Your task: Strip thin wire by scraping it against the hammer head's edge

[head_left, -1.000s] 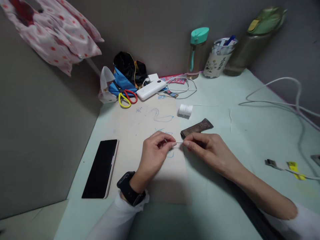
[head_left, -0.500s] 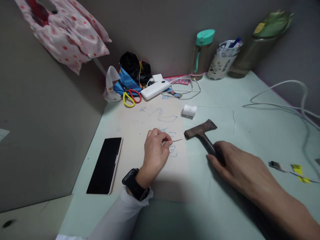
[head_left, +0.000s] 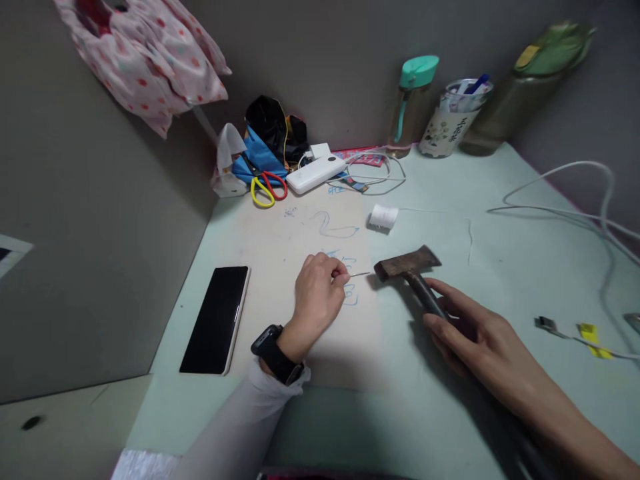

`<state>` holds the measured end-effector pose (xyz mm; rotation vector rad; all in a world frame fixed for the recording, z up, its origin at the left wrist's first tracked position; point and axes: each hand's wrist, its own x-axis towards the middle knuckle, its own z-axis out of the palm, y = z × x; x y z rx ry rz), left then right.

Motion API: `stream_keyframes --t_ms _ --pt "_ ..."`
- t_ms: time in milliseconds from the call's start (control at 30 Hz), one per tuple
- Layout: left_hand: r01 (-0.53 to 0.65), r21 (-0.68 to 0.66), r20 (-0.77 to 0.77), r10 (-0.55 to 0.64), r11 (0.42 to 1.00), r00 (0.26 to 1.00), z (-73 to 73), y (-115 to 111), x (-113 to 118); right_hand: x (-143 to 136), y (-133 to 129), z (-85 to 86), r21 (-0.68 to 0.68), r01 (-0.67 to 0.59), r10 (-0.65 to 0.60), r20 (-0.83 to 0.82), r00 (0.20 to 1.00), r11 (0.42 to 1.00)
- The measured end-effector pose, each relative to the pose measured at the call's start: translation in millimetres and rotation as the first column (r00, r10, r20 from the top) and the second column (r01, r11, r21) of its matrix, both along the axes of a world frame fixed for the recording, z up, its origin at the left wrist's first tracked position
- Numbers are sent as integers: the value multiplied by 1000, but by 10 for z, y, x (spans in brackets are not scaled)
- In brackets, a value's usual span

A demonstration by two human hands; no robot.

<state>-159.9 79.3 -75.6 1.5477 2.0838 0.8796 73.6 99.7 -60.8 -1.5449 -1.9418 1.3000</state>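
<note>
Between the thumb and fingers of my left hand (head_left: 320,290) a thin needle-like piece (head_left: 360,274) is pinched, pointing right over the drawn-on paper (head_left: 300,227). My right hand (head_left: 480,340) is wrapped round the dark handle of a hammer (head_left: 407,264). The rusty hammer head is just right of the thin piece's tip, with a small gap between them, and casts a shadow on the table. Behind the hammer head lies a spool of white thread (head_left: 384,217), its thread trailing to the right. A black phone (head_left: 215,320) lies left of my left hand.
Scissors (head_left: 269,188), a white power bank (head_left: 316,175) and a blue and black bag (head_left: 273,143) sit at the back left. A teal-capped bottle (head_left: 413,107), a pen cup (head_left: 453,123) and a green-lidded bottle (head_left: 520,93) stand behind. White cables (head_left: 560,172) lie right.
My right hand has raised the hammer slightly off the table and its fingers have shifted on the handle. The view has moved a little; my left hand keeps its pinch.
</note>
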Motion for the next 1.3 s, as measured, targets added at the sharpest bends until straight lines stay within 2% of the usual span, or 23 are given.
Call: stream_keyframes --t_ms 67,167,333,433,533,700,833,1067,1300 --pt "7 -3 -7 -7 1000 1000 1 -4 1 -38 -13 14 213 -46 27 90 996 976" --pt "9 10 -13 -9 1000 1000 -3 -5 1 -90 -2 30 456 -172 124 133 983 873" --pt "10 8 -32 -9 1000 999 -9 0 4 -183 -29 25 572 -347 281 205 938 743" --pt "13 11 -28 -12 1000 1000 -7 0 7 -224 -64 17 623 -393 296 258 920 676" --pt "15 23 -30 -15 1000 999 -11 -1 9 -245 -92 37 650 -420 281 313 907 633" --pt "20 34 -38 -19 999 999 -32 3 5 -271 -111 128 688 -432 248 356 901 583" --pt "26 36 -44 -25 999 999 -41 7 3 -296 -99 117 700 -445 234 381 894 558" --pt "17 38 -52 -15 999 999 -24 11 12 -272 -54 19 650 -484 276 401 873 586" --pt "26 37 -40 -24 999 999 -24 12 6 -180 11 138 693 -410 201 366 909 592"
